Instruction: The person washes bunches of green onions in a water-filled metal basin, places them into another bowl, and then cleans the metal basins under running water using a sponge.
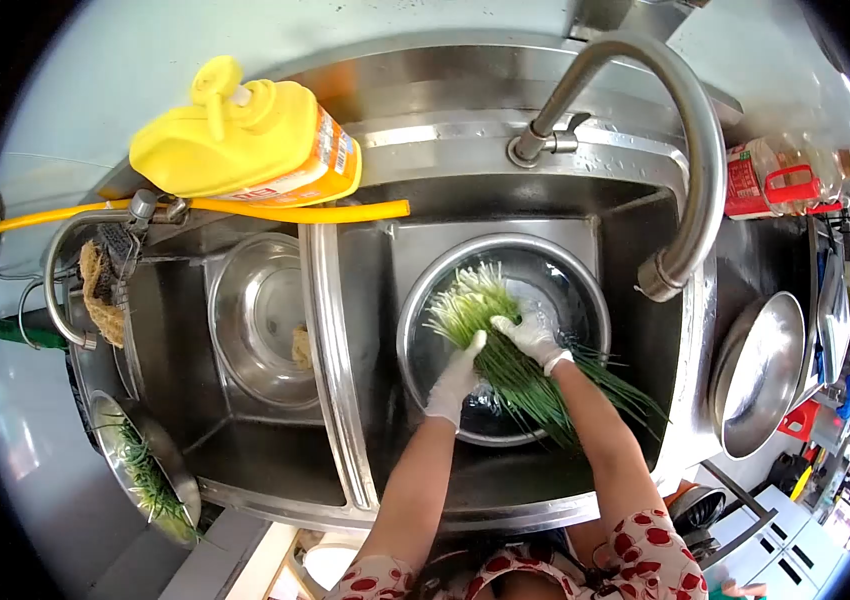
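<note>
Left hand (457, 378) and right hand (533, 335), part-curled, grip green onions (507, 365) over the water basin (415, 325), tips toward 4 o'clock. Looks mid-way, bundle not yet out; greens (148, 482) at 8 o'clock: finished or waiting, can't tell.

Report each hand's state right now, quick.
Left hand: holding the bunch of greens, thumb on top.
Right hand: holding the same bunch of greens, from its other side.
</note>
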A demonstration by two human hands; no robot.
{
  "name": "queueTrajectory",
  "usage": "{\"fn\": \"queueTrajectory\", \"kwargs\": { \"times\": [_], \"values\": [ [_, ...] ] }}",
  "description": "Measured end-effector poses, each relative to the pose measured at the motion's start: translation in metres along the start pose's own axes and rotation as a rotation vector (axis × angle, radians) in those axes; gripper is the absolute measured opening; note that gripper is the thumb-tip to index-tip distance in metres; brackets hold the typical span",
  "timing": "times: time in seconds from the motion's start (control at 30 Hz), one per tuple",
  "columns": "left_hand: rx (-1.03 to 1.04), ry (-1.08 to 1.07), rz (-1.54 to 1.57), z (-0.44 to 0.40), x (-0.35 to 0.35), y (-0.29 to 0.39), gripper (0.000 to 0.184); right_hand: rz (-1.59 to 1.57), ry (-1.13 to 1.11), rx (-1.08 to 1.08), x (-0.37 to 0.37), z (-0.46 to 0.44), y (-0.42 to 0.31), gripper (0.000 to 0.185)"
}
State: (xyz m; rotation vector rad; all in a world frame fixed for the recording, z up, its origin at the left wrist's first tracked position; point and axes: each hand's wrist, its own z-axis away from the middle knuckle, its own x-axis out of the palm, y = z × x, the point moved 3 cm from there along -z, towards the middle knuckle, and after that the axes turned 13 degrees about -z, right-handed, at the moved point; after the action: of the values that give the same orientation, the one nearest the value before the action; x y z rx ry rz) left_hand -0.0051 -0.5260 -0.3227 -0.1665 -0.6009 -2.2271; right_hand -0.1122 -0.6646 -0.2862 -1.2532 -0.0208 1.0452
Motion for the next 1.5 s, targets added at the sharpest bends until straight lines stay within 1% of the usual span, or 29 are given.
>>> {"fn": "queueTrajectory", "kwargs": {
  "times": [0.07, 0.1, 0.13, 0.17, 0.2, 0.27, 0.3, 0.33, 0.37, 0.43, 0.5, 0.53, 0.6, 0.7, 0.73, 0.87, 0.9, 0.93, 0.97, 1.03, 1.07, 1.1, 1.2, 1.3, 1.33, 1.37, 1.43, 1.47, 1.5],
  "values": [
    [-0.065, 0.123, -0.049, -0.003, -0.008, 0.017, 0.071, -0.264, -0.106, 0.183, 0.003, -0.023, 0.022, 0.084],
    [0.122, 0.212, -0.132, -0.001, -0.013, 0.031, 0.077, -0.301, -0.170, 0.316, -0.002, -0.035, 0.021, 0.088],
    [0.144, 0.177, -0.017, -0.003, -0.013, 0.040, 0.078, -0.095, -0.264, 0.557, -0.006, -0.054, 0.021, 0.089],
    [0.164, 0.140, 0.096, -0.004, -0.012, 0.048, 0.079, -0.257, -0.137, 0.547, -0.002, -0.061, 0.013, 0.089],
    [0.176, -0.064, 0.225, -0.014, -0.009, 0.047, 0.076, -0.397, -0.106, 0.484, 0.005, -0.065, 0.000, 0.087],
    [0.114, -0.092, 0.267, -0.026, -0.005, 0.044, 0.074, -0.564, -0.209, 0.347, 0.016, -0.065, -0.040, 0.075],
    [0.079, -0.107, 0.285, -0.029, -0.001, 0.042, 0.073, -0.344, -0.302, 0.033, 0.035, -0.059, -0.042, 0.066],
    [0.261, -0.043, 0.162, -0.011, 0.015, 0.059, 0.070, -0.129, -0.313, -0.290, 0.054, -0.050, -0.042, 0.059],
    [0.215, -0.123, 0.272, -0.041, -0.002, 0.035, 0.065, 0.260, -0.353, -0.316, 0.079, -0.035, -0.048, 0.052],
    [0.205, -0.087, 0.411, -0.029, 0.010, 0.052, 0.054, 0.471, -0.018, -0.351, 0.059, 0.007, -0.106, 0.052],
    [0.204, -0.050, 0.441, -0.020, 0.006, 0.048, 0.050, 0.571, 0.129, -0.446, 0.059, -0.015, -0.067, 0.064],
    [0.235, -0.091, 0.421, -0.015, 0.003, 0.048, 0.053, 0.439, -0.330, 0.303, 0.050, -0.039, -0.051, 0.063],
    [0.172, -0.045, 0.400, -0.007, 0.001, 0.048, 0.063, 0.067, 0.020, 0.143, 0.030, -0.041, -0.025, 0.057],
    [0.125, -0.173, 0.390, -0.005, -0.001, 0.053, 0.069, -0.656, 0.175, 0.286, 0.011, -0.055, 0.005, 0.053],
    [0.084, -0.082, 0.344, -0.009, 0.000, 0.053, 0.075, -0.563, 0.033, 0.341, 0.014, -0.066, 0.008, 0.050],
    [0.098, 0.022, 0.192, -0.013, 0.020, 0.063, 0.068, 0.197, -0.140, -0.161, 0.056, -0.026, -0.038, 0.052],
    [0.301, -0.202, 0.530, -0.036, 0.011, 0.045, 0.059, 0.366, -0.019, -0.381, 0.047, -0.004, -0.079, 0.053],
    [0.231, -0.143, 0.465, -0.024, 0.012, 0.045, 0.057, 0.502, 0.190, -0.635, 0.044, -0.007, -0.086, 0.054],
    [0.165, -0.087, 0.389, -0.014, 0.012, 0.051, 0.055, 0.297, -0.183, -0.065, 0.038, -0.017, -0.065, 0.054],
    [0.302, -0.167, 0.246, -0.015, 0.002, 0.052, 0.059, 0.251, -0.219, 0.215, 0.018, -0.033, -0.050, 0.055],
    [0.256, -0.160, 0.324, -0.010, 0.005, 0.058, 0.062, -0.013, 0.117, -0.029, 0.021, -0.032, -0.023, 0.054],
    [0.204, -0.153, 0.406, -0.002, 0.011, 0.062, 0.064, -0.105, 0.201, -0.015, 0.001, -0.023, -0.032, 0.057],
    [0.217, -0.138, 0.326, 0.016, 0.006, 0.055, 0.080, 0.243, 0.392, -0.053, -0.025, -0.004, 0.003, 0.068],
    [0.100, 0.221, -0.031, 0.031, 0.010, 0.014, 0.103, 0.053, -0.008, 0.311, -0.020, 0.011, 0.000, 0.091],
    [0.169, 0.415, -0.264, 0.028, 0.018, -0.003, 0.088, 0.096, 0.009, 0.330, -0.004, 0.014, 0.002, 0.088],
    [0.137, 0.353, -0.174, 0.014, 0.017, -0.018, 0.081, 0.327, 0.150, -0.066, 0.021, 0.013, 0.026, 0.076],
    [0.043, 0.123, 0.082, -0.007, 0.012, -0.036, 0.066, -0.094, -0.013, 0.280, 0.019, 0.014, 0.026, 0.062],
    [0.007, 0.102, 0.040, -0.007, 0.003, -0.041, 0.063, -0.312, 0.061, 0.223, 0.022, 0.011, 0.041, 0.054],
    [-0.025, 0.079, -0.003, -0.005, -0.002, -0.037, 0.059, -0.364, -0.128, 0.519, 0.021, 0.002, 0.053, 0.069]
  ]
}}
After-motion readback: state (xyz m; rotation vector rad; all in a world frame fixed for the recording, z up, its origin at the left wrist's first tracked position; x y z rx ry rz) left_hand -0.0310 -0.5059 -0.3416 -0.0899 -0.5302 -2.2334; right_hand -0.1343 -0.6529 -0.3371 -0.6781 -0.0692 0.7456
